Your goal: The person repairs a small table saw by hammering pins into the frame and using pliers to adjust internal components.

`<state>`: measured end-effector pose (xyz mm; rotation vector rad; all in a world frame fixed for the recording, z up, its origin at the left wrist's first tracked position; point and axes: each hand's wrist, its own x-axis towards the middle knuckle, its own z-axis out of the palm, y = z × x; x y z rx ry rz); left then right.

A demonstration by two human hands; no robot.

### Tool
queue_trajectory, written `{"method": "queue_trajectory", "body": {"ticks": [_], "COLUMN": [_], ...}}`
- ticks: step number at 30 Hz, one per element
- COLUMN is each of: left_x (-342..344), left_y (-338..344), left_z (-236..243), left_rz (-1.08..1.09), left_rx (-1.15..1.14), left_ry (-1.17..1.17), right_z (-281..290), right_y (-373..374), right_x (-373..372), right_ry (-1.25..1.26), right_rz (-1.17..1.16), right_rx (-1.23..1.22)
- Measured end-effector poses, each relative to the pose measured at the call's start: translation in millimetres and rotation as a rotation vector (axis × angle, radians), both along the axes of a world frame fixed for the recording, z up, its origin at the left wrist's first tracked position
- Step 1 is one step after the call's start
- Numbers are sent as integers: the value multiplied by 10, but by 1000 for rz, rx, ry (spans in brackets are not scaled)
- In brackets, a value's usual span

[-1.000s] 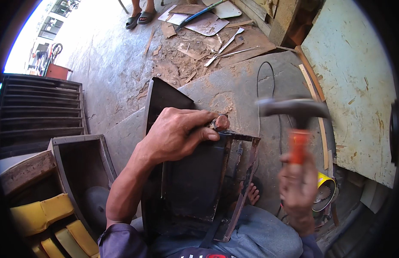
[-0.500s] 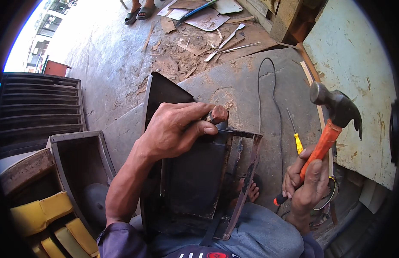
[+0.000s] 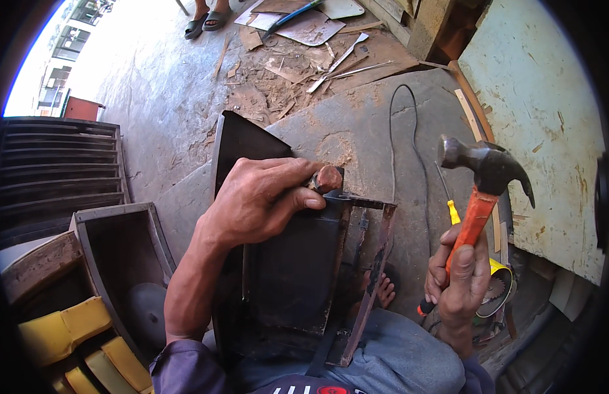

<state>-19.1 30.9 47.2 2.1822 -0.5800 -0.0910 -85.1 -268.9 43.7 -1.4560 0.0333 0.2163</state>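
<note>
My left hand (image 3: pixel 248 200) is closed round a short rod-like tool with a blunt reddish-brown end (image 3: pixel 329 178); its other end is hidden behind the fingers. Under that hand a dark box-like piece (image 3: pixel 288 279) leans across my lap, with a narrow worn frame (image 3: pixel 375 272) along its right side. To the right, my right hand (image 3: pixel 460 282) grips a claw hammer (image 3: pixel 472 220) by its orange handle. The hammer is raised, its dark striking face turned left toward the tool, well apart from it.
A yellow-handled screwdriver (image 3: pixel 453 211) and a dark cable (image 3: pixel 417 148) lie on the floor beyond. A yellow round power tool with a toothed blade (image 3: pixel 496 289) sits by my right hand. Drawers (image 3: pixel 117 213) and yellow blocks (image 3: pixel 65 322) stand left; wood scraps (image 3: pixel 284 69) lie ahead, near a person's sandalled feet (image 3: pixel 216 20).
The hammer and my right hand have moved left, bringing the hammer head closer to the held tool and uncovering more of the yellow power tool. My left hand keeps its grip.
</note>
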Motion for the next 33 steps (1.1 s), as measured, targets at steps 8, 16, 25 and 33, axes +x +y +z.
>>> {"method": "queue_trajectory", "body": {"ticks": [8,16,25,33], "left_x": [0,-6,-29,-21], "left_y": [8,-1,20,14], "left_z": [-40,-23,-31,-10], "left_rz": [18,31,19,28], "left_rx": [-8,-43,-32,-6], "left_ry": [-34,9,-19,11], "right_z": [-29,-54,-18,-30], "right_y": [32,48,70,66], "right_x": [21,0,-15,-6], "right_ry": [-42,-18,-25,-9], "right_rz": [78,86,126,140], "right_rx": [-34,-38,-76,-74]}}
